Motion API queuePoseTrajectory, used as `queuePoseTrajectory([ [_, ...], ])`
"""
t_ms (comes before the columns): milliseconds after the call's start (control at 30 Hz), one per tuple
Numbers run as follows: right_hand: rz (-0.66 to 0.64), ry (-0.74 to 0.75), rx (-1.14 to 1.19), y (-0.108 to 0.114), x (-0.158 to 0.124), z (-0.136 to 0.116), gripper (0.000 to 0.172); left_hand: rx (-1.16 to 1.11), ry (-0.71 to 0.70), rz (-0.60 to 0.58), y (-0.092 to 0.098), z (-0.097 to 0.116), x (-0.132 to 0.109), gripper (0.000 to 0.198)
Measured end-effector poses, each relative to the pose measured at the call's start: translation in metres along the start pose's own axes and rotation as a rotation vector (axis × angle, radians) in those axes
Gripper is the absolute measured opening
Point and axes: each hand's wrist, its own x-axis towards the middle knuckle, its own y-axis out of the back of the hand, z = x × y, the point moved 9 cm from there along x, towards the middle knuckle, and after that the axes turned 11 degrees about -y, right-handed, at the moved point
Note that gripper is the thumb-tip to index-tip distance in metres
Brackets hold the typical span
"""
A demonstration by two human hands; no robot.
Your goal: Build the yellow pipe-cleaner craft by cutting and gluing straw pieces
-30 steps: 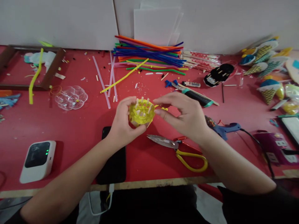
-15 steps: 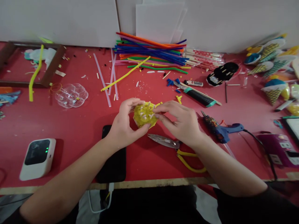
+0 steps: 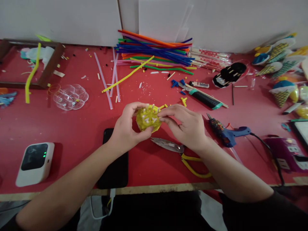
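Yellow pegged piece (image 3: pixel 148 123), held over the middle of the desk (image 3: pixel 79 128), between left hand (image 3: pixel 128 125) and right hand (image 3: pixel 181 126). Lies just right of the left palm and just left of the right fingertips. Looks nearly round from above, without a clear long axis; bristles with pale pegs on the top face. Nearer side to the left hand: curled in a wide C around the left edge, thumb along the near edge, fingers toward the far one, with a hold on the piece. At the right edge, right thumb and forefinger drawn nearly together; cannot tell contact from a slight gap, nor a gripped peg from a bare pinch. On the near side, yellow-handled shears (image 3: pixel 166 144), blades pointing left.

No brand or word legible. Marks on a small white cylinder (image 3: pixel 199 84) beyond the knife (image 3: pixel 204 98), too small to read. Red-and-white pattern on far packets (image 3: pixel 209 57), no readable lettering. On the left, two green lights on a white device (image 3: pixel 36 163).
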Motion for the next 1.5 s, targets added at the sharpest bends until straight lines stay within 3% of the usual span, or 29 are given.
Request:
queuePoseTrajectory([
  [800,-0.020,0.132,-0.091,-0.003,0.000,-0.010,0.022,0.014,0.015,0.000,-0.001,-0.004,-0.002,0.058],
  [967,-0.052,0.162,-0.010,-0.003,0.000,-0.013,0.022,0.054,-0.102,-0.023,0.000,0.008,-0.003,0.060],
  [1233,-0.025,0.161,0.069,-0.004,-0.001,-0.012,0.009,0.193,-0.282,-0.100,0.005,0.030,0.000,0.032],
  [1500,-0.030,0.183,0.085,-0.005,-0.004,-0.008,0.013,0.334,-0.407,-0.153,0.009,0.038,0.004,0.017],
])
